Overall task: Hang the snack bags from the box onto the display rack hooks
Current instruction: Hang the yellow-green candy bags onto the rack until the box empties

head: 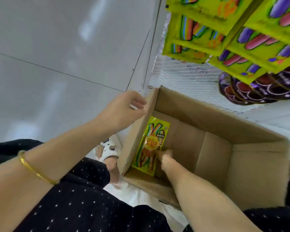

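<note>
Our right hand, blurred, touches the yellow-green rainbow-printed snack bag lying on the floor of the brown cardboard box; we cannot tell if it grips. Left hand, loosely curled, rests against the box's left wall.

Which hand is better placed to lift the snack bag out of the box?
Right. The right hand is down inside the box, its fingers at the snack bag; the left hand is outside, up at the box's left wall.

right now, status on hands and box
Left hand loose at box rim. Right hand in box on snack bag, grip blurred. Nothing blocking.
</note>
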{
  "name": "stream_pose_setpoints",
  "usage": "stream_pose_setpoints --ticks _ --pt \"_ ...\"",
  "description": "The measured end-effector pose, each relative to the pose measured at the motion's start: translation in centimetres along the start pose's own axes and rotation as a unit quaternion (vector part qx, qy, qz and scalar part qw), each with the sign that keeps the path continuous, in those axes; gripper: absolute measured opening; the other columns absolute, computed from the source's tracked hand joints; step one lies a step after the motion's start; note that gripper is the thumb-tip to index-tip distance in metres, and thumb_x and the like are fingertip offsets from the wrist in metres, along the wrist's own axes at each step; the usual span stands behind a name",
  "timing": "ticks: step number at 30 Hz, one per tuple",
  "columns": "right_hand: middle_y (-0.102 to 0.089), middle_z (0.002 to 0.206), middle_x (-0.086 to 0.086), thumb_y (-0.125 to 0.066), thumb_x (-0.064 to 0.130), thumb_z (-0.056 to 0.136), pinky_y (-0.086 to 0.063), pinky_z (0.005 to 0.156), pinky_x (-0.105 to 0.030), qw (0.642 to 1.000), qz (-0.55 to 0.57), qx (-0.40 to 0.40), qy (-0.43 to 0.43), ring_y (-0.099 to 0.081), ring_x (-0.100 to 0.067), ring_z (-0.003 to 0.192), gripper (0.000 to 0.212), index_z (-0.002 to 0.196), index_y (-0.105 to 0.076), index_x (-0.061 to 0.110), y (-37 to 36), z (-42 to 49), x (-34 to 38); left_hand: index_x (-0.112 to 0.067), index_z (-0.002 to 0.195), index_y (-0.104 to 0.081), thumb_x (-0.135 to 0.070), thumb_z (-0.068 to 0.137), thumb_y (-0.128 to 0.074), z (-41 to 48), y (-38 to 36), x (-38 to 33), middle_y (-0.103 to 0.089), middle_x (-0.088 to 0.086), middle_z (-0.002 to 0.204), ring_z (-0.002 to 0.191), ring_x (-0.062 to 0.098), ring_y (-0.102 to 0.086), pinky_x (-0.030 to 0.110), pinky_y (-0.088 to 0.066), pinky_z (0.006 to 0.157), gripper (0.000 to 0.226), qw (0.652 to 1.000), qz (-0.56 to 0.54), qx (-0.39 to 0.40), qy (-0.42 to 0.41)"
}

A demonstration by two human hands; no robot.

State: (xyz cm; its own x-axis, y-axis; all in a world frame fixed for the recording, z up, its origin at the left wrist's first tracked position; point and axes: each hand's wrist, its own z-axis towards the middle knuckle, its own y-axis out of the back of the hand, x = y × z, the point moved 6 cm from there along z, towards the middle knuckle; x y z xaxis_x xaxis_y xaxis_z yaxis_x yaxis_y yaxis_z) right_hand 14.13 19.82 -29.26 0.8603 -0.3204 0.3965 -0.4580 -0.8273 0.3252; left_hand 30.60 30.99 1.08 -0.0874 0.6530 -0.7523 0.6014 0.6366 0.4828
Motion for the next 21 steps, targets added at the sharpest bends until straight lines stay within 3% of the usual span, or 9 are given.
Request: stream_pose_setpoints --ticks 2,6,9,12,14,15,17,19,21 --pt "-0.062 0.107 -0.012 -0.083 0.015 0.067 -0.051 0.085 -0.040 1.000 0.017 0.007 -0.003 -0.060 -0.025 0.092 0.054 0.111 -0.058 -0.004 -0.3 -0.3 0.3 -0.022 0.099 -0.058 -0.011 0.086 -0.059 0.1 0.3 0.2 -0.062 -0.005 0.100 0.081 0.016 -0.063 0.033 -0.054 0.074 0.017 1.000 -0.001 -0.001 0.007" --pt "-0.062 0.116 -0.019 -0.081 0.019 0.070 -0.049 0.090 -0.042 0.998 -0.026 0.056 -0.020 -0.060 -0.035 0.105 0.055 0.113 -0.059 -0.006 -0.7 -1.4 1.2 -0.021 0.103 -0.059 -0.011 0.087 -0.058 0.2 0.3 0.6 -0.062 -0.009 0.098 0.073 0.008 -0.060 0.020 -0.052 0.064 0.019 1.000 -0.002 -0.004 0.010" --pt "-0.059 0.118 -0.018 -0.071 0.012 0.081 -0.045 0.091 -0.036 0.996 -0.062 0.063 0.019 -0.056 -0.034 0.110 0.043 0.118 -0.056 -0.006 0.1 -2.2 2.6 -0.022 0.102 -0.059 -0.011 0.087 -0.058 0.3 0.1 0.6 -0.061 -0.011 0.096 0.074 0.006 -0.060 0.017 -0.052 0.062 0.019 1.000 -0.009 -0.003 0.011" --pt "-0.061 0.118 -0.017 -0.064 0.007 0.086 -0.047 0.086 -0.038 0.986 -0.074 0.113 0.095 -0.059 -0.029 0.100 0.032 0.117 -0.057 0.001 1.8 -3.9 5.2 -0.022 0.102 -0.059 -0.011 0.087 -0.059 0.5 -0.2 0.4 -0.061 -0.010 0.095 0.074 0.007 -0.060 0.020 -0.053 0.065 0.018 1.000 -0.009 0.001 0.007" --pt "-0.064 0.109 -0.014 -0.061 0.008 0.089 -0.054 0.076 -0.036 0.972 -0.097 0.154 0.148 -0.063 -0.023 0.090 0.022 0.111 -0.058 0.008 4.1 -5.1 7.3 -0.020 0.102 -0.058 -0.011 0.087 -0.059 0.7 -0.7 0.2 -0.060 -0.009 0.098 0.075 0.009 -0.059 0.019 -0.052 0.063 0.018 1.000 0.002 0.000 0.006" --pt "-0.064 0.103 -0.010 -0.059 0.008 0.090 -0.055 0.065 -0.029 0.963 -0.106 0.176 0.174 -0.063 -0.018 0.084 0.018 0.108 -0.057 0.010 5.5 -6.1 8.5 -0.020 0.102 -0.058 -0.012 0.087 -0.059 0.7 -1.0 -0.1 -0.060 -0.008 0.099 0.075 0.010 -0.059 0.018 -0.051 0.062 0.017 1.000 0.009 -0.001 0.004" --pt "-0.062 0.099 -0.006 -0.058 0.006 0.090 -0.049 0.053 -0.021 0.944 -0.123 0.197 0.233 -0.060 -0.010 0.076 0.014 0.102 -0.058 0.011 8.6 -8.1 11.2 -0.019 0.099 -0.055 -0.012 0.087 -0.059 0.5 -1.7 -0.9 -0.059 -0.003 0.100 0.076 0.015 -0.057 0.021 -0.049 0.068 0.014 1.000 0.016 -0.007 -0.009" --pt "-0.062 0.100 -0.004 -0.060 0.005 0.088 -0.048 0.062 -0.025 0.920 -0.153 0.193 0.305 -0.059 -0.009 0.080 0.013 0.098 -0.061 0.012 11.6 -10.7 13.8 -0.018 0.092 -0.050 -0.009 0.088 -0.060 -0.1 -2.7 -2.3 -0.053 -0.001 0.089 0.082 0.018 -0.052 0.026 -0.043 0.072 0.014 0.999 0.003 -0.012 -0.031" --pt "-0.063 0.103 0.001 -0.063 0.008 0.086 -0.047 0.079 -0.028 0.895 -0.175 0.182 0.367 -0.059 -0.011 0.093 0.013 0.096 -0.065 0.017 14.2 -13.8 16.2 -0.019 0.092 -0.047 -0.010 0.087 -0.063 -1.0 -3.3 -3.9 -0.047 -0.007 0.081 0.083 0.013 -0.050 0.023 -0.041 0.069 0.019 0.998 -0.048 -0.013 -0.037"
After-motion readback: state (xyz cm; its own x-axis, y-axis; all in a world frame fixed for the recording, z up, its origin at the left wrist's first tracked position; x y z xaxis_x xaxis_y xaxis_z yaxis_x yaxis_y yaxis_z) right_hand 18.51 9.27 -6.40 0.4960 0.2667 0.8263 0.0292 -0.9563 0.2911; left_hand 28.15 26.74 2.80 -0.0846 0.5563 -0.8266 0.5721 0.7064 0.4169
